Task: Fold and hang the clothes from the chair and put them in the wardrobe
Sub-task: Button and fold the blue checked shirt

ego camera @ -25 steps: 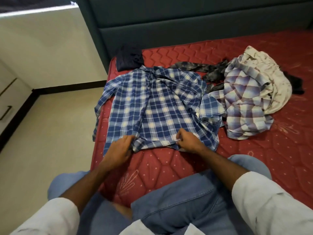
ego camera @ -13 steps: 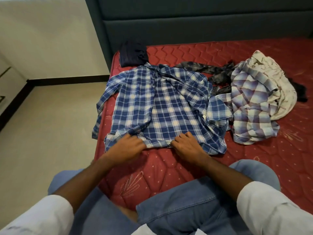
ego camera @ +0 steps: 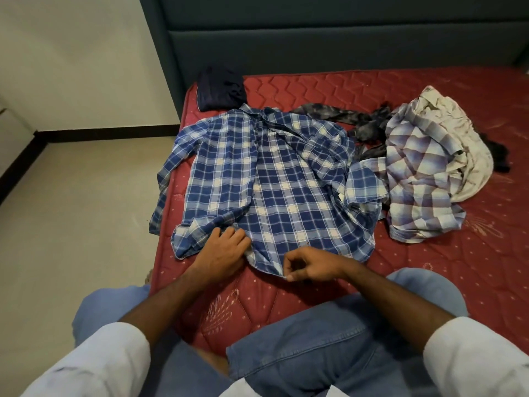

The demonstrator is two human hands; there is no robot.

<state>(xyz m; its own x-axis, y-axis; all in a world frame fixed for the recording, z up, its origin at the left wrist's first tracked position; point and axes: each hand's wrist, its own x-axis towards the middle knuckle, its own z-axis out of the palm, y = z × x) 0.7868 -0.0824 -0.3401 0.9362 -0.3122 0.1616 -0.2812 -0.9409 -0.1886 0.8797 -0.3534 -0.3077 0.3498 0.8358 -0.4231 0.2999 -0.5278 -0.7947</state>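
- Our left hand (ego camera: pixel 221 251) presses flat on the blue plaid shirt (ego camera: pixel 274 181); our right hand (ego camera: pixel 312 265) seemingly pinches its hem at six o'clock.
- Soft, light cloth: we'd grip the corners.

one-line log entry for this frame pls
stage: smoothing blue plaid shirt on mattress | left hand: flat on hem | right hand: pinching hem | unfolded pile: right
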